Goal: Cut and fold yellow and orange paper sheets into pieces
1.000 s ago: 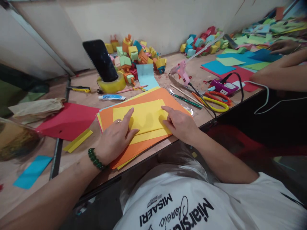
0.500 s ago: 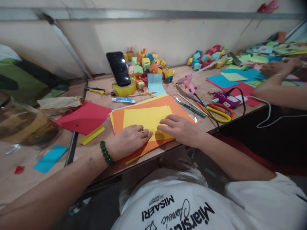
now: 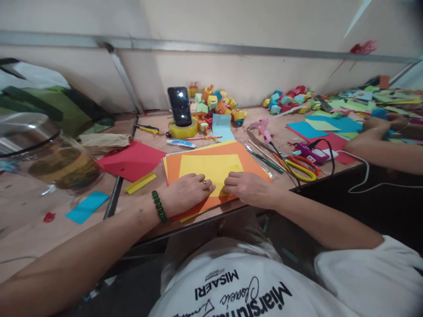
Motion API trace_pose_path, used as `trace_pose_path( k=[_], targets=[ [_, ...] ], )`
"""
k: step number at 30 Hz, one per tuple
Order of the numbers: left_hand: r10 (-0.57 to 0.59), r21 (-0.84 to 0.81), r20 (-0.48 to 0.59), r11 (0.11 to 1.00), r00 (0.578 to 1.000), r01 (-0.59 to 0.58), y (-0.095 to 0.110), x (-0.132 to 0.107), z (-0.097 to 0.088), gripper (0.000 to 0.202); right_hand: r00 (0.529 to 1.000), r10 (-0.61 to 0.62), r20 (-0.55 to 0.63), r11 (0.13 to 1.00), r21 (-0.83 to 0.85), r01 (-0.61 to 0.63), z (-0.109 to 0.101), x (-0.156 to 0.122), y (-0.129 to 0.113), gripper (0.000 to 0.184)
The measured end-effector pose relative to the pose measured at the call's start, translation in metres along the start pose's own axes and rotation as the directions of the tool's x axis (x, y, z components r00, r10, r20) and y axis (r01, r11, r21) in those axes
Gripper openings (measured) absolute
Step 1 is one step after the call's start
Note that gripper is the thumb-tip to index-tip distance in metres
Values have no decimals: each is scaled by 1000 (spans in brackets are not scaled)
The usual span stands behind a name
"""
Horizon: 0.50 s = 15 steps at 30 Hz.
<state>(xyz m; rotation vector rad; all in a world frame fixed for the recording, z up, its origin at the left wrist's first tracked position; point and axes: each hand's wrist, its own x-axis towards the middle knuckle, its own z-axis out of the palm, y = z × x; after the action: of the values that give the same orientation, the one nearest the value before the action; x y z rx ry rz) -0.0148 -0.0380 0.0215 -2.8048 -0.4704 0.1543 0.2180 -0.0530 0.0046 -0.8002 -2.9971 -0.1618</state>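
A yellow sheet of paper (image 3: 211, 167) lies on a larger orange sheet (image 3: 251, 160), which tops a stack of coloured paper at the table's front edge. At the near edge of the yellow sheet, my left hand (image 3: 187, 193) has its fingers curled and closed on the paper. Facing it, my right hand (image 3: 251, 189) presses the same edge with bent fingers drawn together. A small gap separates the two hands. The thumbs and the part of the edge under the fingers are mostly hidden.
Behind the stack, a phone (image 3: 179, 105) leans on a tape roll (image 3: 183, 130) before a heap of paper cubes (image 3: 211, 103). To the right are a pink glue gun (image 3: 262, 130), scissors (image 3: 302, 171) and a co-worker's arm (image 3: 383, 145). A glass jar (image 3: 62, 163) stands left.
The view has shifted, so the table appears lower and further right. My right hand's fingers, flatter before, are now more curled on the yellow sheet. My left hand stays at the sheet's edge.
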Motion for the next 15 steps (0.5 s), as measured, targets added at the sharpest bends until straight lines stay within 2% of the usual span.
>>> trace_pose_path(
  k=[5, 9, 13, 15],
  targets=[
    [-15, -33, 9, 999, 1000, 16, 0, -6, -1, 26, 997, 71, -9, 997, 37, -71, 6, -26, 8, 20],
    [-36, -138, -53, 990, 998, 29, -3, -19, 7, 26, 992, 124, -37, 992, 33, -123, 1, -41, 8, 26],
    [-90, -255, -133, 965, 987, 54, -4, -26, 14, 34, 980, 188, -62, 980, -53, -191, -19, -26, -2, 25],
    [-120, -250, -129, 964, 984, 85, -2, -26, 15, 34, 986, 137, -92, 988, -55, -142, -24, -7, -8, 26]
  ],
)
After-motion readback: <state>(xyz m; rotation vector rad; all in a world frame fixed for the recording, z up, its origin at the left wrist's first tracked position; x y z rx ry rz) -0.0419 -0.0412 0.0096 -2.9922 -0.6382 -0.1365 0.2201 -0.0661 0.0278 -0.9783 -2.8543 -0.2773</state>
